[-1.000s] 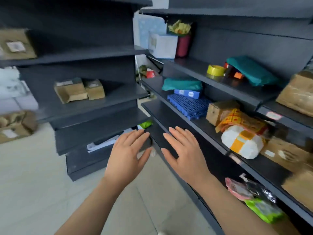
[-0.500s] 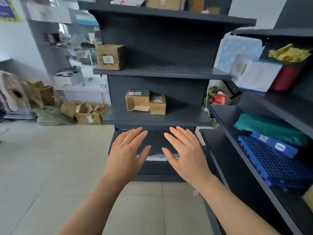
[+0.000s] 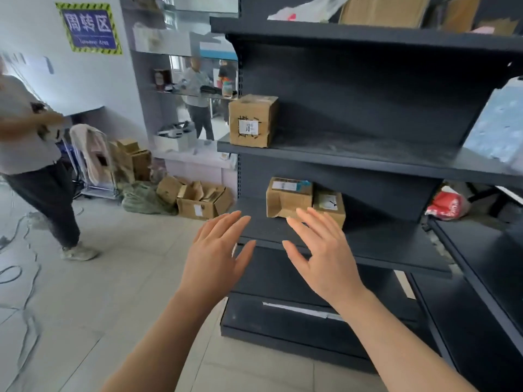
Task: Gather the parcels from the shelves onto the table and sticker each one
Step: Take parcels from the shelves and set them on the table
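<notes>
Both hands are up in front of a dark shelf unit (image 3: 368, 244), nothing held. The left grip (image 3: 215, 256) is spread flat with straight, slightly fanned fingers. It hovers over the floor just off the unit's left corner. Same deal with the right grip (image 3: 322, 256): fingers straight and apart, thumb out toward the other one, above the front edge of the middle shelf. They're side by side with a gap between, and as far as I can see they touch nothing.

Parcels: right past the right grip's fingertips there's a bigger box (image 3: 287, 198) on that middle shelf, with a smaller box (image 3: 329, 205) up against its right side. The fingertips overlap the smaller one's lower edge in the view. One shelf up, above and between the grips, a taped box (image 3: 252, 121) with a white label stands at the shelf's left end. On the top shelf there's more cardboard (image 3: 382, 8) and a white plastic bag (image 3: 305, 9), both cut off by the frame.

Left of the left grip: open cartons (image 3: 202, 199) on the floor, a person (image 3: 25, 137) in a grey top, and a blue sign (image 3: 89, 28) on the wall. Far right of the right grip, a red and white bag (image 3: 445, 203).
</notes>
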Motion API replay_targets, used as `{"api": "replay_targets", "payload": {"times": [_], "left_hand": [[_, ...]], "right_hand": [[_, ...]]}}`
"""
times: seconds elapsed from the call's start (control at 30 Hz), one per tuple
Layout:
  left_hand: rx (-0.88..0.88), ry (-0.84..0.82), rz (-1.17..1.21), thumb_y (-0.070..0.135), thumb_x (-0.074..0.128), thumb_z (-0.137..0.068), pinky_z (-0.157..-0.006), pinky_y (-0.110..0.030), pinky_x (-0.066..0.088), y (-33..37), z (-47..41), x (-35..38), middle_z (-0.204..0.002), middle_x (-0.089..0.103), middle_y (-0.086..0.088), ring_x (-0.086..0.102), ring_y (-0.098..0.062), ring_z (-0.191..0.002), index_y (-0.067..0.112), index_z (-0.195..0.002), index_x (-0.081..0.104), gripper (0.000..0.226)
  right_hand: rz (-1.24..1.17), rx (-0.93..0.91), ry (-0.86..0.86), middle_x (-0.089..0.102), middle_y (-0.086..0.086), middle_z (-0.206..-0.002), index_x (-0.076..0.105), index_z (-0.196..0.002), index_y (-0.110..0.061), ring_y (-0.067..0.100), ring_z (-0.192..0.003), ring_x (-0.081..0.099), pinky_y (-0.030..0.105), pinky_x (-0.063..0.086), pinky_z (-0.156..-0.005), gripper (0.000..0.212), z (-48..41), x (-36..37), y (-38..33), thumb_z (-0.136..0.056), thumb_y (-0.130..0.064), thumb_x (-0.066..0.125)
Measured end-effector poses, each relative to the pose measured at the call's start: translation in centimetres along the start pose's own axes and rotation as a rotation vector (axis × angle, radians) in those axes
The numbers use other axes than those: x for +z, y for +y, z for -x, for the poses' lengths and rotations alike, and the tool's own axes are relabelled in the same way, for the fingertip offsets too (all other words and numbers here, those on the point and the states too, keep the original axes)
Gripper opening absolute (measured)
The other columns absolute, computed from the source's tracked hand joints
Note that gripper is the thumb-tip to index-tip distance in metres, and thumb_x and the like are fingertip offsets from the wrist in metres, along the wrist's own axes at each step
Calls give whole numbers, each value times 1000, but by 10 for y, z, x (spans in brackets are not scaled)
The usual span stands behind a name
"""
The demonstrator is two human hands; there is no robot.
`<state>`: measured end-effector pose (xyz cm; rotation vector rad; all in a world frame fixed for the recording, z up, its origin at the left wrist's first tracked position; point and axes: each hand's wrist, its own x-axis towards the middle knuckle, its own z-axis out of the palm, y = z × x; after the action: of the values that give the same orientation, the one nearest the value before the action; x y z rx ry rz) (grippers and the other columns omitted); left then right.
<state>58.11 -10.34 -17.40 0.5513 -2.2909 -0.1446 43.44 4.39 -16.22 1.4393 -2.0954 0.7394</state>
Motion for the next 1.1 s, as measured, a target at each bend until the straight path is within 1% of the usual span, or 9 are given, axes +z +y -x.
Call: {"api": "replay_targets", "payload": {"times": [0.1,0.23,0.43,0.67,0.83,0.9,0.97,1.03,1.1], "left_hand": [[13,-2,-3,41,57,-86,-99,-39,43,-32,-45,1,-128,61,-1,55,-23,-118,17,-124,61,45],[29,-2,-7,38,60,-87,-101,-45,45,-65,-103,8,-128,61,-4,55,-26,-119,16,-126,60,45],[15,20,8,38,62,-88,-99,-44,45,-99,-184,33,-128,60,-4,57,-26,-115,16,-126,59,44],[2,1,-33,45,55,-90,-107,-40,34,-118,-287,68,-142,47,2,45,-21,-129,24,-139,45,54],[-23,2,5,48,55,-89,-103,-42,39,-127,-346,90,-144,44,-2,46,-25,-126,24,-142,40,60],[-42,-20,25,51,55,-88,-102,-43,41,-132,-362,99,-146,40,-2,45,-27,-127,26,-143,38,62],[-59,-42,61,55,55,-87,-101,-42,41,-137,-372,106,-148,37,-3,44,-28,-128,27,-144,37,66],[-65,-61,109,57,56,-85,-99,-38,42,-142,-377,113,-147,39,-5,46,-27,-126,25,-143,39,68],[-60,-82,187,57,57,-84,-94,-30,43,-147,-379,119,-141,45,-3,51,-22,-118,23,-141,41,68]], "right_hand": [[-10,4,27,58,6,-132,61,-125,-16,24,-127,50,47,40,-106,47,-49,21,0,-91,-44,45],[-12,11,56,58,7,-131,61,-125,-14,25,-126,50,47,39,-107,46,-106,45,13,-92,-42,46],[-9,27,39,56,6,-134,58,-129,-15,23,-129,47,43,33,-111,50,-179,78,41,-93,-45,41],[-24,24,78,54,8,-136,54,-133,-14,25,-130,46,46,34,-111,48,-279,106,83,-92,-39,53],[-49,48,26,45,5,-145,45,-140,-18,21,-135,38,40,27,-115,54,-337,119,105,-92,-42,54],[-76,75,-21,38,2,-150,40,-143,-23,19,-135,38,41,31,-113,58,-352,125,113,-92,-46,53],[-109,112,-70,33,-1,-152,36,-145,-27,20,-126,47,42,40,-106,61,-360,131,119,-91,-50,52],[-170,138,-104,33,-1,-151,34,-145,-29,20,-123,49,42,47,-98,62,-364,137,124,-90,-52,51],[-221,144,-113,39,-2,-148,32,-146,-29,18,-126,47,42,49,-96,63,-365,143,126,-90,-52,52]]}}
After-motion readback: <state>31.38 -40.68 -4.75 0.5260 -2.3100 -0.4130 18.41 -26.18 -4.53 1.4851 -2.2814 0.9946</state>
